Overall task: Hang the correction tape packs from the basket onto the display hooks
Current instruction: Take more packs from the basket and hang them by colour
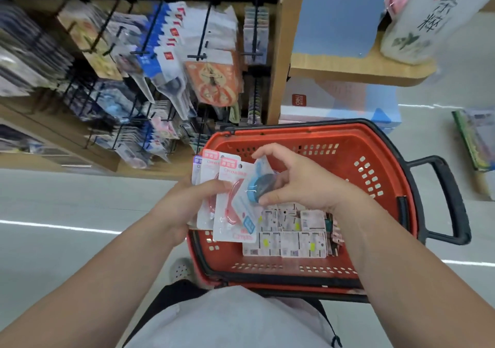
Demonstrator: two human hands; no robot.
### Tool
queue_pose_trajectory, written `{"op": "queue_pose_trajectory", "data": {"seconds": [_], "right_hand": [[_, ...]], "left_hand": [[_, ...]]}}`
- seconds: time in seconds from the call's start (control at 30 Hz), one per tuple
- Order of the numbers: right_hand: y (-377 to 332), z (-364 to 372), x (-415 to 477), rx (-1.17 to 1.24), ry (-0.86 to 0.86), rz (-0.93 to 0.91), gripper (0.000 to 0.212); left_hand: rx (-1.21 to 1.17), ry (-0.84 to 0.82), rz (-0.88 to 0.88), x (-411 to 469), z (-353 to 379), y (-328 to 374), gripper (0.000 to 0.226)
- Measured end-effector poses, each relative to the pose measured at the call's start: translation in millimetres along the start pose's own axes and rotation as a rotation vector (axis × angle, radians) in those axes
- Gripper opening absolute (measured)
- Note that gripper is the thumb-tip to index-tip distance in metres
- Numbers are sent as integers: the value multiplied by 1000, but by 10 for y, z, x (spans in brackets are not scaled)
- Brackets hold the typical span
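My left hand (184,200) grips a fanned stack of pink-and-white correction tape packs (227,208) over the left rim of the red basket (375,160). My right hand (302,178) pinches a blue correction tape pack (261,184) and holds it against the front of that stack. More packs (292,235) lie flat on the basket floor, backs up. The black display hooks (199,50) with hanging stationery stand up and to the left, well apart from both hands.
The basket sits on a pale floor with its black handle (444,200) out to the right. A wooden shelf post (284,52) stands behind it, boxes (340,103) lie under the right shelf, and a green-edged pile (474,138) rests at far right.
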State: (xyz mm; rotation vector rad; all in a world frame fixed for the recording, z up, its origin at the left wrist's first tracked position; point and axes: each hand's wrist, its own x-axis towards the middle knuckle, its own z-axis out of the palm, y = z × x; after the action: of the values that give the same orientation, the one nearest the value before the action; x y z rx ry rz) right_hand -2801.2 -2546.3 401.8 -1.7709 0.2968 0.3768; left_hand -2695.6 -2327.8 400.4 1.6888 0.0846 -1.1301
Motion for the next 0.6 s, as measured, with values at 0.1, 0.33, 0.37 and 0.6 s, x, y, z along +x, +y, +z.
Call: {"op": "queue_pose_trajectory", "data": {"seconds": [0.1,0.33,0.37,0.6], "right_hand": [[-169,239,216,-165,176,-23,52],[-798,1087,728,-242,409,-4,48],[-892,1228,795,-232,433,-3,44],[-1554,2071,1225,-16,566,-57,17]], "left_hand": [[-25,21,36,-18,-329,3,36],[-154,24,167,-158,-1487,26,29],[-171,24,190,-193,-1672,46,22],[-261,119,345,-461,-2760,293,26]]}}
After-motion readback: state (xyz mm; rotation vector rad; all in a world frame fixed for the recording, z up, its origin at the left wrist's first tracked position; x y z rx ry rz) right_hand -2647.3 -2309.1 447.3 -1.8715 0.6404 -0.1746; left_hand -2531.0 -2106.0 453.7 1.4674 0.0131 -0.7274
